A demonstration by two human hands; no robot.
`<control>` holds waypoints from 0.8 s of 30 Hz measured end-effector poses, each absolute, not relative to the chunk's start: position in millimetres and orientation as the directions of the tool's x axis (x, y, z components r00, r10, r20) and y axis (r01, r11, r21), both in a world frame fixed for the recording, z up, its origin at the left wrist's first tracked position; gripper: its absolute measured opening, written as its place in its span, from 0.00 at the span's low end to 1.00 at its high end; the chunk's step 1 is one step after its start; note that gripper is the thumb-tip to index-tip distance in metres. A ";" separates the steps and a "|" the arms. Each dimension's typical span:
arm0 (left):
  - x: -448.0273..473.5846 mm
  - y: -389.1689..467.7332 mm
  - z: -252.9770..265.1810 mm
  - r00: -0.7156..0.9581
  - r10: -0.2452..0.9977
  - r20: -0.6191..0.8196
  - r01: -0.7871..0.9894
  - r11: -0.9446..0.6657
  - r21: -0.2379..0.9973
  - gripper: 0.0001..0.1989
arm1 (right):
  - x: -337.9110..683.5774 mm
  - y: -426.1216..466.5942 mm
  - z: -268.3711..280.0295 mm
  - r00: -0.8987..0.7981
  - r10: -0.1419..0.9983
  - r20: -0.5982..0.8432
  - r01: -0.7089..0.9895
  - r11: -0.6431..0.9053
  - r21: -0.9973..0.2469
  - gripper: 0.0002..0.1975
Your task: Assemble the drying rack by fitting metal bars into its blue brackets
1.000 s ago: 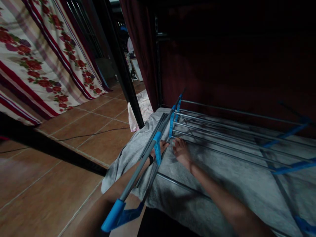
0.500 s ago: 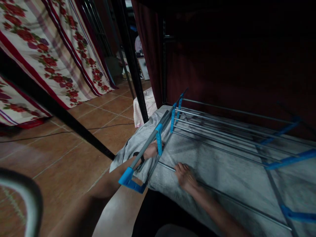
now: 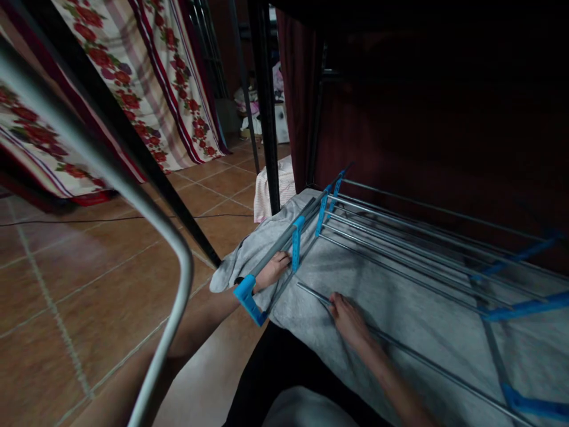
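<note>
A drying rack (image 3: 395, 255) with thin metal rods and blue plastic brackets lies on a grey blanket (image 3: 355, 276). My left hand (image 3: 274, 270) reaches under the grey side tube of the rack, its fingers closed at the blue bracket (image 3: 296, 244); the exact grip is partly hidden. My right hand (image 3: 349, 317) is closed around a loose-ended metal rod (image 3: 413, 354) near its left end. That end points at the rack's side frame, a small gap away from it. A blue corner piece (image 3: 249, 299) sits at the near end of the side tube.
A white curved tube (image 3: 180, 267) crosses the left foreground. Black metal posts (image 3: 269, 118) stand at the bed's edge. Beyond are a flowered curtain (image 3: 120, 77), a tiled floor (image 3: 111, 279) with a dark cable (image 3: 213, 216), and a dark red curtain (image 3: 299, 101).
The view has swung left, bringing the white tube further in. The rod's left end, earlier close to the side frame, now shows free with a gap. Both hands keep their places on the rack.
</note>
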State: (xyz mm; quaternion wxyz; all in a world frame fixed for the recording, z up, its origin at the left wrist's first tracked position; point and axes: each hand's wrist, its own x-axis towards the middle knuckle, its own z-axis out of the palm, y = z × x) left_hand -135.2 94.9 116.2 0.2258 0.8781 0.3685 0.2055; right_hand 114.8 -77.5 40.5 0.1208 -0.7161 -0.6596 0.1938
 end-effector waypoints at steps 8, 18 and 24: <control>-190.7 61.7 67.6 0.568 0.823 -0.036 0.720 -0.475 0.506 0.07 | 99.7 -98.5 19.2 0.056 0.992 0.116 0.955 -0.020 -0.295 0.20; -196.7 48.3 51.3 0.519 0.846 -0.124 0.811 -0.441 0.385 0.06 | 96.7 -112.1 9.4 0.007 0.967 0.256 0.978 0.047 -0.203 0.18; -199.1 49.3 43.5 0.497 0.861 -0.105 0.813 -0.420 0.404 0.07 | 94.1 -118.4 5.0 -0.062 0.955 0.291 0.992 0.090 -0.084 0.25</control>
